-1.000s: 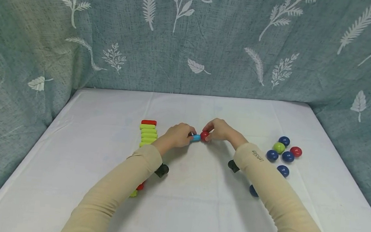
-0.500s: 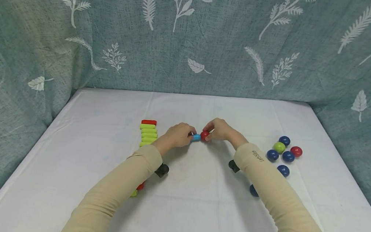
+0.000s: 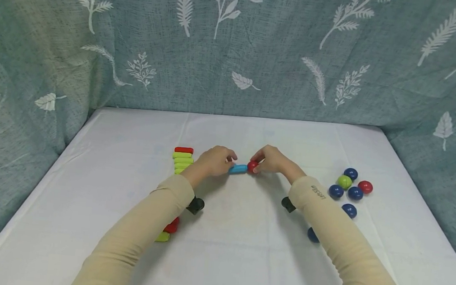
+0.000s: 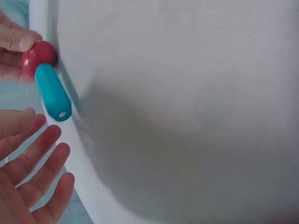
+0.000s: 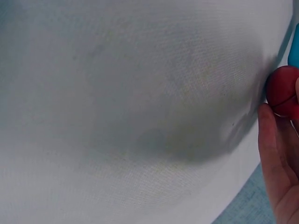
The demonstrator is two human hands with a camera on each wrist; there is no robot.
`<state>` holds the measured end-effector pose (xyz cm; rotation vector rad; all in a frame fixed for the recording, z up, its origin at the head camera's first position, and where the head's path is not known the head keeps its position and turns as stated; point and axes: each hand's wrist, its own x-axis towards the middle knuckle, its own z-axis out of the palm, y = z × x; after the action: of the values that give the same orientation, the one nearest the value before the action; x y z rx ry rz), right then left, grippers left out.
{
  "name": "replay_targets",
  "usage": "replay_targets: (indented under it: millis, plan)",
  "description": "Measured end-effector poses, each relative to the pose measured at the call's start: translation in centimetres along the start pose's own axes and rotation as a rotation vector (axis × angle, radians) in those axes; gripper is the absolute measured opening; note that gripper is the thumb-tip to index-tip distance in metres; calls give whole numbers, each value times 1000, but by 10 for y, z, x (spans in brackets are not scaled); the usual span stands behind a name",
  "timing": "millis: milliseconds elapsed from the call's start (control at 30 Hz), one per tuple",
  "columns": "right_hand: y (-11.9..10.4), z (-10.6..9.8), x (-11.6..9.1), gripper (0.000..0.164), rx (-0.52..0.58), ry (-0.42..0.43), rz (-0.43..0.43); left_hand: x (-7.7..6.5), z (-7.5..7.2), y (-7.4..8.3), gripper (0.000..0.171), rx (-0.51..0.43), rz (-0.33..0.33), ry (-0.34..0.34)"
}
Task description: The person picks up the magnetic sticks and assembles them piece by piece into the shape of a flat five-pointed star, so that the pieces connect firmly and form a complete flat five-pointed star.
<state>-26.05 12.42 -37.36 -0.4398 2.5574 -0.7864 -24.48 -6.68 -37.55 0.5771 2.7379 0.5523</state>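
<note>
My right hand [image 3: 271,159] pinches a red ball [image 3: 252,166] between thumb and fingers near the middle of the table. Joined to that ball is a blue rod [image 4: 53,93] with rounded edges and a small hole in its free end. In the left wrist view my left hand [image 4: 35,168] has its fingers spread, just off that free end, with nothing in them. The head view has the left fingertips right at the rod's left end. Only part of the red ball [image 5: 282,91] and a sliver of the rod show in the right wrist view.
Left of my left hand runs a column of yellow-green rods [image 3: 183,160] with a red rod [image 3: 184,150] at its top; my sleeve covers part of it. At right lie several blue balls [image 3: 355,193], a green ball [image 3: 344,182] and another red ball [image 3: 365,187].
My left hand has let go of the blue rod and drawn slightly left, so more of the rod shows. My right hand keeps its hold on the red ball.
</note>
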Motion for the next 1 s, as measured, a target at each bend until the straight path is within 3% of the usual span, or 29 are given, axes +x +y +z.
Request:
replay_targets:
  millis: [133,267,433,600,733,1000]
  plan:
    - [0,0,-3,34,15,2,-9,-2,-7,-12,29,2,6,35]
    - [2,0,-5,35,21,5,-36,-7,-24,-34,30,4,-37,69]
    - [7,-1,-4,33,22,-1,-70,-20,-46,-69,32,-22,-182,123]
    - [8,0,-4,32,38,-8,-43,-28,-51,-93,33,-38,-340,106]
    - [3,2,-6,35,49,-25,15,-30,-48,-102,34,-34,-396,50]
    - [1,1,-8,37,124,-79,39,-28,-44,-105,34,-44,-405,22]
